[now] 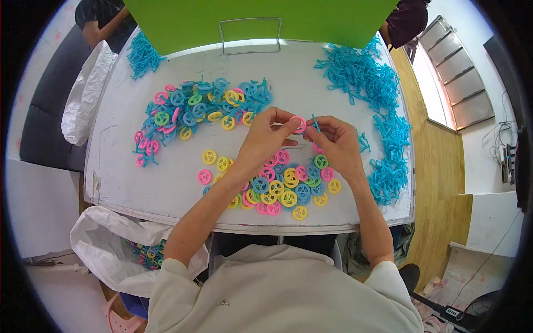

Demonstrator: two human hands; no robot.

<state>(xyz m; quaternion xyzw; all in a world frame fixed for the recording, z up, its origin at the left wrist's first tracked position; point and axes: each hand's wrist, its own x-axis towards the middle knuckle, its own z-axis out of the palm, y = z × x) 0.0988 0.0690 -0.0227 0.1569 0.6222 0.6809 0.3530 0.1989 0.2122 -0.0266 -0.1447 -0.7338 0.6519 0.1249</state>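
Pale shirt (266, 288): worn by the person and shown nearest the camera in the head view, beyond the near edge of the white surface (139, 188).
Left hand (266, 136): closed in a pinch, with a pink wheel (303, 123) gripped by its rim between thumb and fingers.
Right hand (341, 147): a thin blue piece (315, 123) is pinched near upright at the fingertips, just beside the wheel; whether the two are touching cannot be told.
Pink wheel: held above the surface, between the hands; judged to be very light, stiff plastic, rather smooth, best taken by opposite sides of the rim so that the centre is left uncovered.
Blue piece: judged light and firm but slender, so liable to be bent if squeezed hard; best held lightly along its stem.
Loose wheels (288, 198): piled in pink, yellow, blue and green between the forearms; easily slid over one another, by judgement, and best lifted singly by the rim.
Blue heap (391, 144): spread along the right side; the pieces are judged prone to snagging.
Mixed heap (194, 108): wheels and blue pieces are gathered on the far left of the surface.
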